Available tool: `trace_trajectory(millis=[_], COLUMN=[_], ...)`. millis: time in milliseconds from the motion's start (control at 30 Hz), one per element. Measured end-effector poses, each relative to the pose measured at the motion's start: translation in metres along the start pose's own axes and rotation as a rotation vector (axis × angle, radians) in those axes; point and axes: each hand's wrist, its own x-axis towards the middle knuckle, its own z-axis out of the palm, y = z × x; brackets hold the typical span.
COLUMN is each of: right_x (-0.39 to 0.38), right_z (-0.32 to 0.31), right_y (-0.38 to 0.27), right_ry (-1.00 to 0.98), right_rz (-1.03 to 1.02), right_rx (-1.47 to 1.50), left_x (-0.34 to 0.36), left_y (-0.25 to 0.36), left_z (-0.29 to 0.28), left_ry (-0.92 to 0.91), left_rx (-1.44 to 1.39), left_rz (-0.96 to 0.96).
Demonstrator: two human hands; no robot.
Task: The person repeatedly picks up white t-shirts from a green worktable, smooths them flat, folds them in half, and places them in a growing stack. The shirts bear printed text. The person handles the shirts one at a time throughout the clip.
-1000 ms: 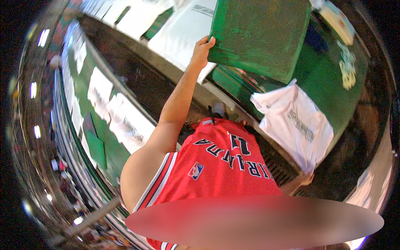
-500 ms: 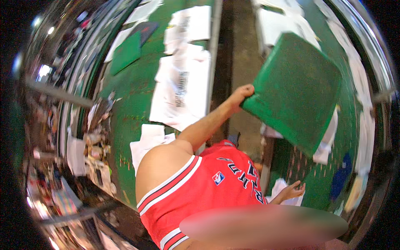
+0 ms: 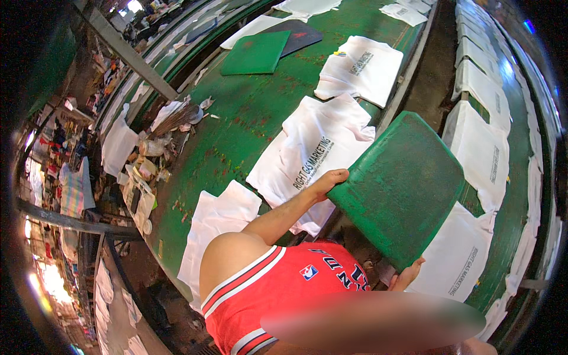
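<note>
Green table [image 3: 231,130], white shirts [image 3: 316,127], left hand [image 3: 330,184] grasping green board [image 3: 402,186], right hand [image 3: 407,276] at its lower corner, grip unclear

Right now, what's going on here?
A person's left hand grips a flat green board by its left corner; the right hand is at its lower corner. The board is up off the tables. Printed white shirts lie on long green tables to both sides. On the left table, another green board overlaps a dark one.
</note>
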Motion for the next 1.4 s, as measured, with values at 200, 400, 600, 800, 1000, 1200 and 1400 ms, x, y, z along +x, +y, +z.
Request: trace_trajectory(millis=[200,400,600,800,1000,1200,1400], right_x=[0.036,0.06,0.066,0.072,0.092,0.16,0.221], right_z=[-0.012,-0.03,-0.035,-0.019,0.021,0.068,0.115], right_y=[0.0,0.004,-0.013,-0.017,-0.037,-0.066,-0.075], right_ry=[-0.195,-0.118,-0.193,-0.196,-0.244,-0.429,-0.517], right_rz=[-0.028,-0.022,-0.142,-0.077,-0.093,0.029,0.012], right_rx=[0.074,0.13,0.18,0.154,0.225,0.349,0.281], left_x=[0.011,0.009,-0.03,-0.009,0.037,0.138,0.226], left_y=[-0.009,-0.057,-0.076,-0.088,-0.069,-0.024,0.048], left_z=[0.023,0.088,0.147,0.178,0.164,0.119,0.042], left_ry=[-0.195,-0.209,-0.371,-0.143,-0.092,-0.088,0.167], left_rx=[-0.384,-0.247,0.525,0.173,0.086,-0.18,-0.311], left_rz=[0.046,0.057,-0.162,-0.104,-0.146,0.062,0.208])
